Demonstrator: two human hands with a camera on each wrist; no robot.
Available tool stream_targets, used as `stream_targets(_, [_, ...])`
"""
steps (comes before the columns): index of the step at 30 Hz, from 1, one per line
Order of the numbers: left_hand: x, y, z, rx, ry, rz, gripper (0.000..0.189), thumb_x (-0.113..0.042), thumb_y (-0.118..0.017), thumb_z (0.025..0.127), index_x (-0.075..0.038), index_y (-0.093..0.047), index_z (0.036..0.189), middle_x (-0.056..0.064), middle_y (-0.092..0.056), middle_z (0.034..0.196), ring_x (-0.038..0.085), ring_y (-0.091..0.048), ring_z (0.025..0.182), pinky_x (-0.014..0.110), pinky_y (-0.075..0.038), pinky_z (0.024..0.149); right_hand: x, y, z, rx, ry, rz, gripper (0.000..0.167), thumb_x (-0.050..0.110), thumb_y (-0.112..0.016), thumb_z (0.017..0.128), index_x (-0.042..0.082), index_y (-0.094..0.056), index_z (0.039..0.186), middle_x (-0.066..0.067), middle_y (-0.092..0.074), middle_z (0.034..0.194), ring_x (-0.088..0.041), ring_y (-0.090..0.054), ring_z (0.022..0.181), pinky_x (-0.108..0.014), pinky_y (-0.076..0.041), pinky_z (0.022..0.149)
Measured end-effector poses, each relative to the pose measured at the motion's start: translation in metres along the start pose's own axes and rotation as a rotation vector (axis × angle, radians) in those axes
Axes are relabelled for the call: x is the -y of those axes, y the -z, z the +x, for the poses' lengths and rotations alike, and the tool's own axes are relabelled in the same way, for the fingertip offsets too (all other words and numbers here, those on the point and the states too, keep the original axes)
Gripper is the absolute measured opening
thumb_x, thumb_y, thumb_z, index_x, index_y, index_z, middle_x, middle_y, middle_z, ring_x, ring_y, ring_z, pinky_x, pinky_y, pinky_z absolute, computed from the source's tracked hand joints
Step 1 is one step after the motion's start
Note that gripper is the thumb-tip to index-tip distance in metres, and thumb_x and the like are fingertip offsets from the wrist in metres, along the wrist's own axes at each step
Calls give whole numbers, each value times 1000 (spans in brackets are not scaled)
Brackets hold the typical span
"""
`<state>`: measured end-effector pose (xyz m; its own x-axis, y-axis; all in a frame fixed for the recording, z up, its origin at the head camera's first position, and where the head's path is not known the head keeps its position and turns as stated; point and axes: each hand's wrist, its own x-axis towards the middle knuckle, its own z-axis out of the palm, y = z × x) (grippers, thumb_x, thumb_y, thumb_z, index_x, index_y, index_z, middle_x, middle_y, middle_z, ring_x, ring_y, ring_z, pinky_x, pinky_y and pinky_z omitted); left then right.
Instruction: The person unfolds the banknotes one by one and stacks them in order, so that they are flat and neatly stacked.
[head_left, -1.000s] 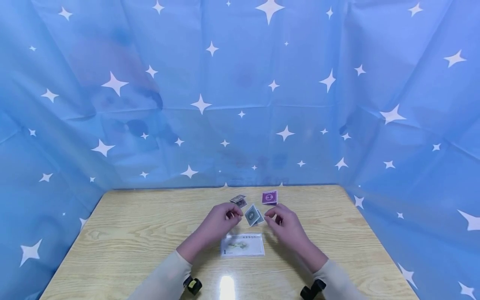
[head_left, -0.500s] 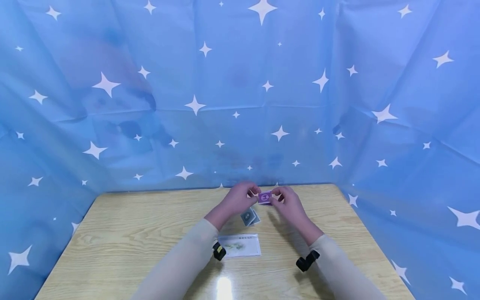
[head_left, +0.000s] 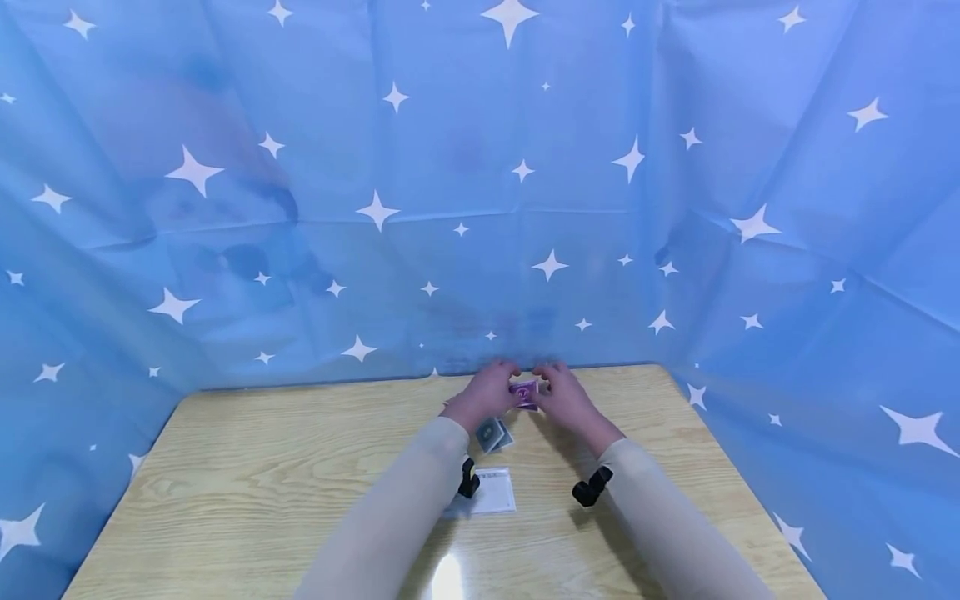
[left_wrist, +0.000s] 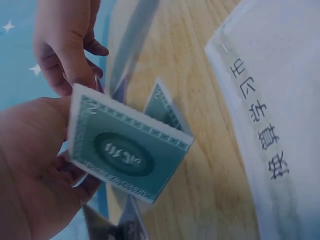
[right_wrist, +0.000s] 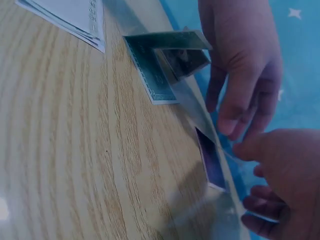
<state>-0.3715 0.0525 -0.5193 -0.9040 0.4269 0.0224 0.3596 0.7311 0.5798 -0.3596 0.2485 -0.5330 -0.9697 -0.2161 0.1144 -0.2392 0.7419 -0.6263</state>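
You've got a big blue cloth (head_left: pixel 450 150) standing behind and beside your table (head_left: pixel 262 483), with lots of white stars (head_left: pixel 192 172). The table is light, stripy wood, and it has a bright shiny spot (head_left: pixel 447 575) on it.

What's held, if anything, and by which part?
Left hand and right hand flank the purple note; whether either grips its side edges cannot be told.

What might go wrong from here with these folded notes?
The left hand is close to the folded green note and might bump it. The folded purple note is near the far edge of the table, so a nudge could push it off. The left wrist camera overlaps the paper stack in the head view and may drag it.
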Motion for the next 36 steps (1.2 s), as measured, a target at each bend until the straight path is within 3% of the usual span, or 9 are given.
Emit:
stream_targets(3, [0, -2, -2, 27, 48, -4, 63, -20, -82, 101, -8, -58, 158, 15, -52, 161, 34, -58, 140, 50, -53, 114, 0, -2, 1, 35, -18, -14, 57, 12, -82, 98, -8, -61, 146, -37, -40, 163, -52, -62, 129, -62, -55, 107])
stream_targets(8, [1, -4, -5, 26, 92, -17, 65, -25, -80, 102, -8, -56, 160, 16, -46, 168, 38, -52, 148, 58, -47, 119, -3, -5, 2, 59, -20, -67, 62, 15, -87, 94, -8, -62, 146, -36, -46, 158, -52, -58, 133, -63, -52, 110])
stream_targets(15, [10, -16, 4, -8, 20, 85, 49, -30, -76, 104, -6, -69, 146, 15, -60, 151, 35, -53, 144, 52, -46, 121, -6, -6, 1, 73, -11, -119, 49, 18, -87, 95, -5, -72, 136, -28, -59, 136, -47, -58, 128, -62, -50, 111])
stream_targets(18, [14, -21, 8, -18, 24, 73, 46, -30, -76, 105, -7, -71, 144, 14, -62, 149, 35, -51, 146, 52, -45, 122, -8, -6, 2, 71, -6, -115, 44, 17, -88, 94, -3, -75, 131, -24, -61, 130, -44, -59, 123, -61, -51, 109])
stream_targets(22, [15, -25, 11, -25, 52, 29, 43, -29, -78, 103, -8, -73, 141, 14, -60, 151, 36, -49, 148, 53, -44, 122, -9, -7, 4, 71, -7, -108, 41, 15, -89, 93, -2, -76, 128, -21, -61, 127, -40, -59, 120, -59, -52, 107])
stream_targets(27, [5, -19, 6, -37, 127, 21, 49, -29, -80, 100, -5, -71, 143, 16, -58, 152, 35, -54, 140, 50, -50, 117, -7, -5, 5, 77, 17, -97, 39, 11, -88, 93, -3, -75, 126, -19, -62, 123, -37, -61, 115, -56, -54, 106])
stream_targets(30, [6, -22, 9, -42, 160, -4, 50, -28, -81, 99, -5, -71, 143, 16, -58, 149, 34, -56, 136, 47, -51, 115, -6, -3, 5, 73, 38, -98, 38, 10, -88, 93, -4, -75, 125, -19, -63, 121, -37, -63, 112, -56, -55, 104])
stream_targets(36, [6, -20, 9, -40, 161, -34, 45, -26, -83, 98, -6, -73, 138, 13, -61, 140, 31, -59, 128, 45, -54, 110, -8, -3, 4, 70, 45, -86, 37, 9, -89, 92, -4, -75, 124, -19, -64, 119, -34, -63, 108, -53, -57, 98])
